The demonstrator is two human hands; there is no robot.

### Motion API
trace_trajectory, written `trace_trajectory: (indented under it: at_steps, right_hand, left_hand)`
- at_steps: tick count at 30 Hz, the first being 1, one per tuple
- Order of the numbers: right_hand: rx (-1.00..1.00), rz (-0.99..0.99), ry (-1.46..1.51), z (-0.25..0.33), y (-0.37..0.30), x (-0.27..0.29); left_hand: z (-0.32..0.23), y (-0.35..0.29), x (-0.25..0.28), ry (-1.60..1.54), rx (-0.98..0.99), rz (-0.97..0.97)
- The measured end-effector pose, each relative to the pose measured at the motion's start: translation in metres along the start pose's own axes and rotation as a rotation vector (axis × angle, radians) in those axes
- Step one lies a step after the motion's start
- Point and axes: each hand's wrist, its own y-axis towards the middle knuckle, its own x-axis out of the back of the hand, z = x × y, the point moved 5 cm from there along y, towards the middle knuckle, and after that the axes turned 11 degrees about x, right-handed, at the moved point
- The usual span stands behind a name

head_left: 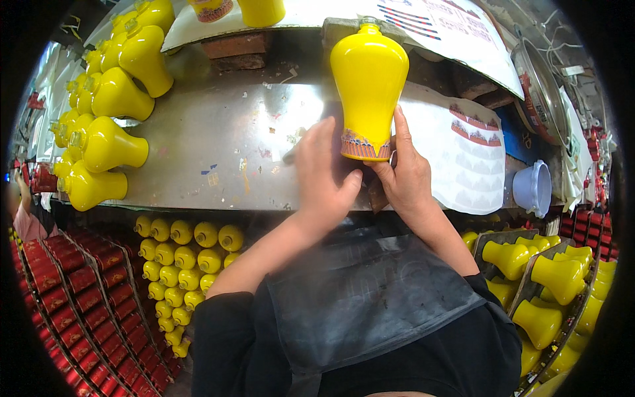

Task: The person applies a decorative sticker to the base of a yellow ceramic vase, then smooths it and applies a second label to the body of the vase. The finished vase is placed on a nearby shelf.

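A glossy yellow bottle (369, 73) lies in front of me, its clear neck resting on a block (337, 28) and its base toward me. Around the base runs a patterned decal band (366, 147) in blue, pink and gold. My right hand (409, 169) grips the bottle's lower right side, fingers along it and partly hidden under it. To the left of the base my left hand (324, 172) is slightly blurred by motion, its fingers stretched out and the thumb apart. At the right lies a white decal sheet (463, 178) with some bands still on it.
Yellow bottles (119, 92) are stacked along the table's left side. Below the metal table (211, 132) stand more yellow bottles (185, 258) and red ones (86, 291). A rack of yellow bottles (539, 324) is at lower right, near a lavender bucket (532, 188). Bricks (235, 49) support a raised board (311, 14).
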Motion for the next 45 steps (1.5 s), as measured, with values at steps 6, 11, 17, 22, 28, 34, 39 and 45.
trace_trajectory:
  at_steps: [6, 11, 17, 22, 28, 34, 39, 45]
  right_hand:
    - [-0.002, -0.011, 0.009, 0.001, 0.000, -0.001]
    - [-0.001, -0.002, -0.009, 0.001, 0.000, -0.001]
    - [-0.012, 0.000, 0.009, -0.001, -0.001, -0.002]
    - [-0.011, -0.001, -0.004, -0.002, -0.002, -0.003]
    - [-0.039, 0.000, 0.025, 0.000, 0.000, -0.003]
    - [-0.004, 0.008, -0.003, 0.004, 0.005, 0.011]
    - [0.070, 0.039, -0.068, 0.005, 0.009, 0.019]
    - [0.087, 0.049, -0.135, 0.006, 0.007, 0.014]
  left_hand:
    - [0.001, 0.000, -0.003, 0.127, -0.064, 0.056]
    - [0.002, 0.007, -0.009, 0.177, -0.028, 0.067]
    - [-0.005, -0.009, 0.000, 0.292, -0.108, -0.002]
    - [-0.003, -0.008, -0.007, 0.283, -0.100, 0.019]
    - [0.004, -0.001, -0.011, 0.236, 0.023, 0.051]
    - [0.005, 0.008, -0.009, 0.319, 0.030, 0.134]
    - [-0.001, 0.007, 0.003, 0.234, 0.041, 0.057]
    - [-0.014, -0.010, -0.005, 0.279, -0.095, 0.083]
